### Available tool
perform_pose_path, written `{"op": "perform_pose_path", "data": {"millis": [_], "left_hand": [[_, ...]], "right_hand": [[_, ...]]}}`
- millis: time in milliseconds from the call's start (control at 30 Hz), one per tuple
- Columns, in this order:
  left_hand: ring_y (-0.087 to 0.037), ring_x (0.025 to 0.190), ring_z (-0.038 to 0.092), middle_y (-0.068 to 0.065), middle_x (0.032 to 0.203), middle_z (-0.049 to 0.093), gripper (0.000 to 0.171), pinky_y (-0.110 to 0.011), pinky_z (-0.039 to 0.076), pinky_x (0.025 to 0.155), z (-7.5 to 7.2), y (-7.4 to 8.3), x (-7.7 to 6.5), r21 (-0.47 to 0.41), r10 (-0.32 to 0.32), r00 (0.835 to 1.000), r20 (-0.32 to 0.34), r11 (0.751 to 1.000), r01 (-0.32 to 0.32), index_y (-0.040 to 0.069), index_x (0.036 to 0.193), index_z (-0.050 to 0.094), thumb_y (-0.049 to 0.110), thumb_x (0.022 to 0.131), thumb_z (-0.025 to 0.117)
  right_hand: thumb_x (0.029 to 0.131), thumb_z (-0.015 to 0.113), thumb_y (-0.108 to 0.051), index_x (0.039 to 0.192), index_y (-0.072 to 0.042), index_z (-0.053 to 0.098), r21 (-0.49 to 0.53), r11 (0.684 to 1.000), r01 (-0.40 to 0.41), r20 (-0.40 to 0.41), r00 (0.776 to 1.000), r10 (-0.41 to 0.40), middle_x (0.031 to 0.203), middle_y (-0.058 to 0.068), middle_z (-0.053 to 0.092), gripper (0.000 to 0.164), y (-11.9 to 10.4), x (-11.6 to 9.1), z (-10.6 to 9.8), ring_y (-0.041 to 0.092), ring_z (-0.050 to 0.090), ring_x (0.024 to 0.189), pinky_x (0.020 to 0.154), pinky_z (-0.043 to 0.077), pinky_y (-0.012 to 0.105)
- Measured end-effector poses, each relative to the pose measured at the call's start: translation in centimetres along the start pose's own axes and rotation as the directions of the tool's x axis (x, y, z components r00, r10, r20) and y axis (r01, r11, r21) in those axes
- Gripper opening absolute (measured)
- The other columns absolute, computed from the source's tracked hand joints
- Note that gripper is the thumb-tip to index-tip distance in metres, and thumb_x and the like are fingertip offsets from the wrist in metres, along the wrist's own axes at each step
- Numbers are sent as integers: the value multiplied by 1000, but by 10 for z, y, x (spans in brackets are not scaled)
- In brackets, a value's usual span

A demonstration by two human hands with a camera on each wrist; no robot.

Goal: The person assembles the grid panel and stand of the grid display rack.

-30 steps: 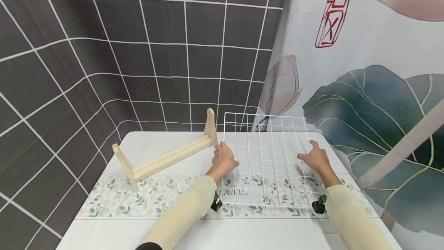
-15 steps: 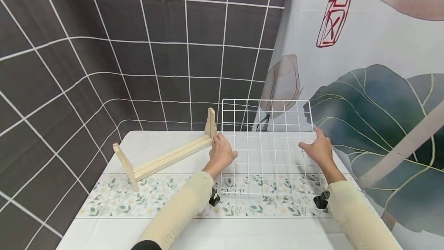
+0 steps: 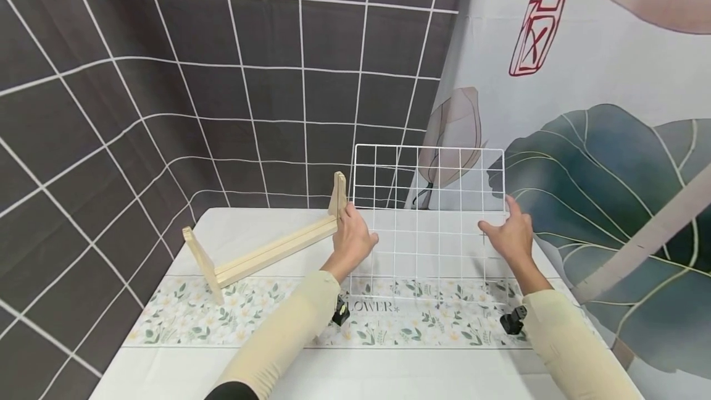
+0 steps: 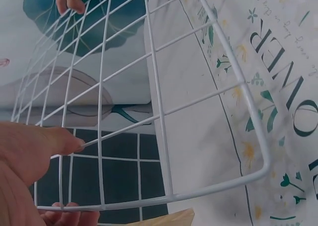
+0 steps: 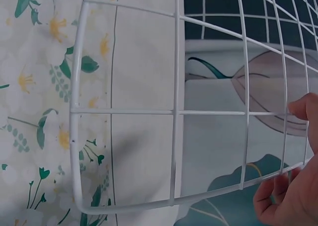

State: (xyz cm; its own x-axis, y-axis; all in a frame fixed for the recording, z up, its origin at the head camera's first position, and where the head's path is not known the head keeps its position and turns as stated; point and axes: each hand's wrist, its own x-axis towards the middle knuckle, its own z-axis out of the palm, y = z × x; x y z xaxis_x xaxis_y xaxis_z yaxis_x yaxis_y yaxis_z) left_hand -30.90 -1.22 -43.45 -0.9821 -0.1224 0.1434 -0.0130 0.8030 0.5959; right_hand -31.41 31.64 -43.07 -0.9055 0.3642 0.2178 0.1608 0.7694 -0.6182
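Note:
A white wire grid panel [image 3: 428,147] stands steeply tilted, its top edge rising past the table's back edge. My left hand [image 3: 352,239] grips its left side wire; in the left wrist view the thumb [image 4: 67,140] lies over the mesh and the fingers curl under the rim. On the opposite side my right hand [image 3: 511,236] holds the right side wire, thumb [image 5: 300,107] at the mesh and fingers [image 5: 273,193] beneath the rim. The panel's lower edge is over the floral band of the cloth. Just left of my left hand is a pale wooden stand [image 3: 278,253] with two upright ends.
The wooden stand lies slantwise on the table [image 3: 239,363], one end post close behind my left hand. A dark gridded curtain [image 3: 272,97] hangs behind and to the left, and a leaf-printed curtain [image 3: 583,184] to the right. Small black devices [image 3: 513,320] sit at both wrists.
The panel has tilted up and risen: its top edge is higher against the curtain and its lower edge is farther from me. Both hands moved up with it; the wooden stand stayed put.

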Motion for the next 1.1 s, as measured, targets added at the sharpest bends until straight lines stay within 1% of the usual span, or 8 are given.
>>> {"op": "perform_pose_path", "data": {"millis": [200,300,500,633,767,900,967,1100], "left_hand": [[-40,126,55,-25,144,45,100,-50,59,84,-1,-1,5,-15,35,998,-57,999,-36,-2,151,26,24,77,87],[-40,124,55,-25,142,45,98,-50,59,81,-2,-1,6,-22,61,995,-80,998,-63,-2,150,26,23,78,86],[-39,123,55,-25,143,44,96,-48,59,79,-5,1,5,-7,85,990,-108,996,-87,-3,150,25,22,79,85],[-37,123,55,-26,144,44,94,-45,59,75,-8,7,4,23,107,986,-126,994,-105,-4,151,26,23,81,84],[-35,120,57,-24,144,44,93,-42,58,69,-8,9,5,37,113,982,-153,993,-109,-3,151,26,25,82,82],[-33,112,58,-22,137,48,90,-41,56,65,-9,6,8,31,135,966,-220,991,-131,-2,149,28,26,82,82],[-34,114,58,-21,136,49,89,-43,58,66,-11,5,10,29,147,954,-262,989,-145,-1,148,29,26,82,83],[-36,122,58,-22,135,50,89,-48,60,74,-15,5,14,30,150,934,-323,989,-148,0,147,33,27,80,84]], "right_hand": [[89,74,-30,163,-17,22,46,999,22,-73,997,-18,126,29,46,92,-4,-1,-1,41,48,107,74,43,48],[89,75,-28,163,-18,23,62,998,29,-114,993,-22,125,27,46,91,-7,-3,-1,39,46,106,71,38,42],[89,74,-26,162,-17,24,88,995,37,-155,988,-23,126,28,49,89,-11,-5,1,41,46,113,78,40,50],[88,73,-24,161,-16,26,106,994,39,-185,982,-19,121,28,51,87,-11,-4,2,41,48,109,75,37,46],[87,74,-23,161,-16,26,126,991,39,-213,977,-11,124,28,51,88,-16,-5,1,42,49,111,77,40,49],[87,75,-24,161,-17,25,143,988,65,-253,967,-27,121,27,50,90,-24,-5,0,39,49,107,75,39,46],[87,76,-24,161,-19,26,156,984,84,-285,958,-36,117,25,49,90,-27,-4,0,36,47,102,72,33,40],[86,78,-22,160,-22,27,196,973,119,-333,942,-48,114,23,47,90,-33,-2,-1,33,44,98,72,30,38]]}}
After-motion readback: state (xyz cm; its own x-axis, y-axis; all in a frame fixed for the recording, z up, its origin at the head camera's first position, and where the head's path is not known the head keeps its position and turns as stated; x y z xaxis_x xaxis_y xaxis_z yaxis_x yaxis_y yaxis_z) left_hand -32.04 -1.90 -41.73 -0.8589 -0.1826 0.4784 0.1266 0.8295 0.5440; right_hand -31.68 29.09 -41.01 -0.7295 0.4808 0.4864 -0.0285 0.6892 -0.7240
